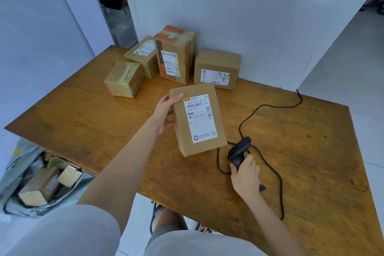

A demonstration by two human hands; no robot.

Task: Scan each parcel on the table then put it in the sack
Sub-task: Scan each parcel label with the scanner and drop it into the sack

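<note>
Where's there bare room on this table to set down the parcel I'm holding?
The widest bare wood is the left of the table, between the small taped box and the near edge. Another patch is the right end, beyond the scanner cable. The back by the wall is crowded with four parcels; cable loops clutter the middle.

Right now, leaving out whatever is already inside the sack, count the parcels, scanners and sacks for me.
Parcels: 5, four standing on the table, one in the left hand
Scanners: 1, in the right hand
Sacks: 1
Total: 7
</note>
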